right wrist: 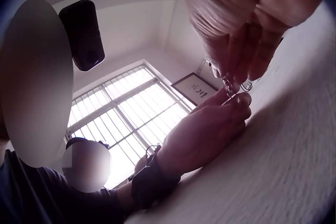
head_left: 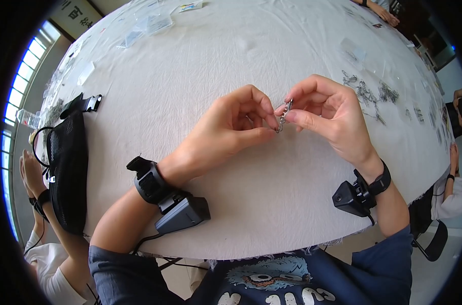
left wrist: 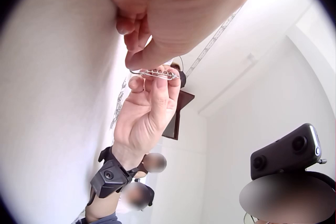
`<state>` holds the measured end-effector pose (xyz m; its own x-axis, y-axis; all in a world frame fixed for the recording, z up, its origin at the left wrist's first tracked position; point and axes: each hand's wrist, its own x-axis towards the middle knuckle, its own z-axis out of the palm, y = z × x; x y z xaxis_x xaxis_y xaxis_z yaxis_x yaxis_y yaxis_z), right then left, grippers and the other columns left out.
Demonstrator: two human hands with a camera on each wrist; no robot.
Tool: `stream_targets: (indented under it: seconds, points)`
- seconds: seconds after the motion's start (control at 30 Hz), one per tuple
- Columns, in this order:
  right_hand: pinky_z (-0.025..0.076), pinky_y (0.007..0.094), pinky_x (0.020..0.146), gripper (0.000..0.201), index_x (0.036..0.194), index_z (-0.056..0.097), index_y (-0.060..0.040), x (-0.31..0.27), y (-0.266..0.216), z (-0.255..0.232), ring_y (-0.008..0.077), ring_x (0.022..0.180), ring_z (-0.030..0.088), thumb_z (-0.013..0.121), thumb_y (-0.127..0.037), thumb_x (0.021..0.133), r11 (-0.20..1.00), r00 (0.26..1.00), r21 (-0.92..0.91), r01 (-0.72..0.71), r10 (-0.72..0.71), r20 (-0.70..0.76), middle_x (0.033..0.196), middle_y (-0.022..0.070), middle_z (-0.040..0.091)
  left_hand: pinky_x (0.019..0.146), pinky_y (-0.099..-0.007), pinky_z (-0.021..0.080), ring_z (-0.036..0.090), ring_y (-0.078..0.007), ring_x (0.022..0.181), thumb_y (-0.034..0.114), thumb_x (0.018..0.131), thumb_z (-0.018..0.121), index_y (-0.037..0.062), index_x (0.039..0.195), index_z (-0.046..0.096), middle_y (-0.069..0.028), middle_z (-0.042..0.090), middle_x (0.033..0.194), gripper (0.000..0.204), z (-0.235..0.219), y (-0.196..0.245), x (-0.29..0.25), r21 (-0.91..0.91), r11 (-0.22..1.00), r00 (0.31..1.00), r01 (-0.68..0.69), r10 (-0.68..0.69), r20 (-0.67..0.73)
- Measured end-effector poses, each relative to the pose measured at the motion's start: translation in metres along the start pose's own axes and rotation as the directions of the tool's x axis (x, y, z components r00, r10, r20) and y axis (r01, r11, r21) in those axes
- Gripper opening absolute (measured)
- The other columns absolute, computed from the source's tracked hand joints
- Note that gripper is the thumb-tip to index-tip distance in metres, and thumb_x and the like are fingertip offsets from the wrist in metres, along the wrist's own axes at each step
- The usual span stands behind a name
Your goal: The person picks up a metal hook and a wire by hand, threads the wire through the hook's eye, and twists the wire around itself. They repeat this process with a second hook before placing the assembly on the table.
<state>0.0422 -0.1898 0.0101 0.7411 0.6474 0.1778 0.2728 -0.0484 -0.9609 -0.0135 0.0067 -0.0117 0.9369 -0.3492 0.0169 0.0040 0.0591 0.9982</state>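
Observation:
A small silvery metal piece (head_left: pixel 285 116), made of several linked rings or coils, is held above the cloth between both hands. The right hand (head_left: pixel 332 114) pinches its upper part between thumb and fingers. At its lower end, the left hand (head_left: pixel 236 119) grips it with thumb and fingertips. In the left wrist view the piece (left wrist: pixel 157 74) spans from the left fingertips to the right hand (left wrist: pixel 144 113). The right wrist view shows it (right wrist: pixel 229 83) partly hidden by the fingers.
Tangled metal chains (head_left: pixel 365 94) lie on the white cloth (head_left: pixel 216 56) at the right. A black mesh bag (head_left: pixel 68 168) is at the left edge. Clear plastic boxes (head_left: pixel 152 24) stand at the back. Other people's hands (head_left: pixel 33 173) are at the table's sides.

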Motion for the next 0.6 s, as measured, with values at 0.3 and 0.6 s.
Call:
stream_targets:
  seconds: [0.3, 0.6]
  points:
    - [0.052, 0.0216, 0.064, 0.014, 0.094, 0.058, 0.0014, -0.0001, 0.0010, 0.0011, 0.0104, 0.075, 0.063, 0.063, -0.001, 0.082, 0.998, 1.000, 0.061, -0.013, 0.012, 0.016, 0.084, 0.0065, 0.063, 0.081, -0.0223, 0.043, 0.053, -0.0070, 0.088, -0.004, 0.081, 0.060, 0.0055, 0.094, 0.050, -0.0009, 0.056, 0.091, 0.019, -0.0003, -0.0020, 0.0005, -0.019, 1.000, 1.000, -0.001, 0.001, -0.001]
    - [0.053, 0.0217, 0.063, 0.014, 0.096, 0.057, 0.0011, -0.0005, 0.0006, 0.0014, 0.0123, 0.078, 0.065, 0.062, 0.000, 0.083, 0.998, 0.999, 0.059, -0.023, 0.020, 0.044, 0.085, 0.0073, 0.064, 0.082, -0.0224, 0.043, 0.055, -0.0077, 0.090, -0.005, 0.081, 0.059, 0.0056, 0.093, 0.049, -0.0016, 0.057, 0.093, 0.019, -0.0002, -0.0027, 0.0004, -0.019, 1.000, 1.000, 0.009, -0.009, -0.005]
